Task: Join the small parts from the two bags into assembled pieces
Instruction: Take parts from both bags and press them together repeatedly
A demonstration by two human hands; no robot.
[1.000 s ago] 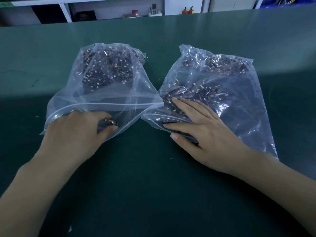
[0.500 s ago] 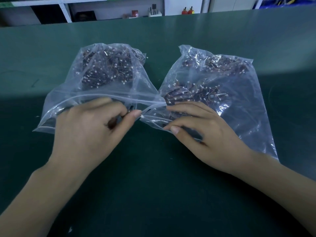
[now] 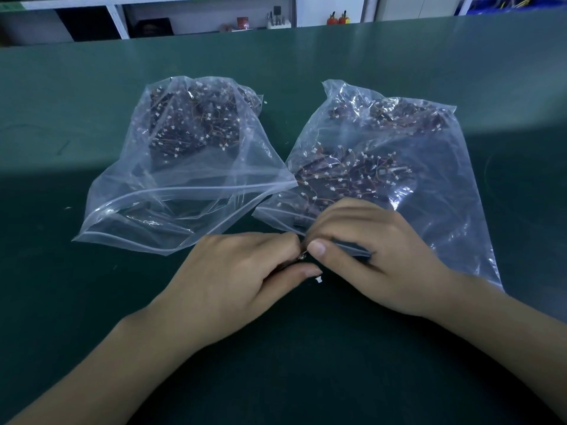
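We're at the joining step: one part in each hand, brought together in front of us at the mouth of the right bag.

Left hand: grip is clamped, thumb and curled fingers pinching a small dark part at the fingertips. A small white connector hangs just past the left thumb tip, apparently on a lead from that part; the wire itself is too thin to confirm.

Right hand: fingers curled in, thumb forward, tips touching the left hand's. It looks clamped on a mating piece, but that piece is hidden behind the fingers, so we can't tell what exactly it holds. The heel of this hand sits over the right bag's lip.

Stock: the left bag lies open-mouthed on the green counter, just beside the right bag, corners touching. Both still carry a dense pile of dark parts with white plugs. No finished pieces are visible on the counter, so we judge the task to be near its start.

Next move, as we read it: align the two parts at the fingertips and press them home. It calls for fine orientation, since the parts are tiny and mostly covered by our own fingers. Risks: the dangling connector snagging, or a part slipping onto the dark counter where it's hard to spot.
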